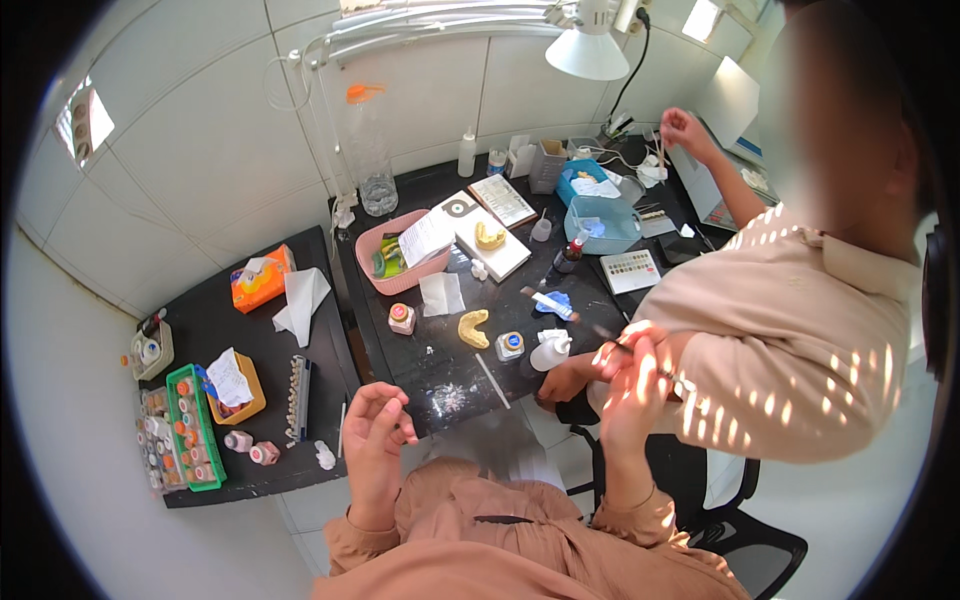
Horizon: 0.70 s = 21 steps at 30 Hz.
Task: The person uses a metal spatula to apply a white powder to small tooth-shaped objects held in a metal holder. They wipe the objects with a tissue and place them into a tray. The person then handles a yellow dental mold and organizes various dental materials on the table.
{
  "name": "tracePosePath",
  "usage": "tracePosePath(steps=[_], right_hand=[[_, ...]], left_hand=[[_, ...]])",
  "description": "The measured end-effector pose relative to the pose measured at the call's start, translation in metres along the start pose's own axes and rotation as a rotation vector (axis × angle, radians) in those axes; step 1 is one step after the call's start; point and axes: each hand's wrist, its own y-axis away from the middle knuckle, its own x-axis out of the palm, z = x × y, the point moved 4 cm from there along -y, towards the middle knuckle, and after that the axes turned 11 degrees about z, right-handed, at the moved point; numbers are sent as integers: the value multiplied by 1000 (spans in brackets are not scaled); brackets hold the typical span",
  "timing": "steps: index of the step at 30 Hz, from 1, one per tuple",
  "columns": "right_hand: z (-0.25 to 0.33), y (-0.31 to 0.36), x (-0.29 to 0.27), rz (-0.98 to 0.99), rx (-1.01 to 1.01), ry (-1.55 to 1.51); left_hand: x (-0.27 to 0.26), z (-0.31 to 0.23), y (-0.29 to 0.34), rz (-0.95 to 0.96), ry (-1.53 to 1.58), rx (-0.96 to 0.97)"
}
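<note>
My left hand (pixel 376 445) is raised before the table's near edge, its fingers loosely bent and apart; I see nothing in it. My right hand (pixel 636 395) closes on a thin dark-handled brush (pixel 622 343), whose blurred tip points left toward the table. Just beyond that tip, another flat brush (pixel 550 304) lies across a crumpled blue piece (pixel 556 307). Close by stand a white squeeze bottle (pixel 550 350) and a small jar (pixel 510 346). A yellowish dental arch model (pixel 473 329) and a white stick (pixel 490 380) lie between my hands.
At the right sits a person in a beige shirt (pixel 790 330), one hand (pixel 686 135) raised. A pink basket (pixel 372 245), white box with another model (pixel 490 236) and blue bins (pixel 602 225) fill the far table. The left table holds a green tray (pixel 212 470) of bottles.
</note>
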Motion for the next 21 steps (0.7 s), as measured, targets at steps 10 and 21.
tracePosePath(steps=[10, 21], right_hand=[[-34, -93, -52, -431, -59, -39], [-124, -260, -109, -995, -243, 650]], left_hand=[[-14, -74, 23, 16, -221, 64], [-57, -63, 39, -266, -212, -19]])
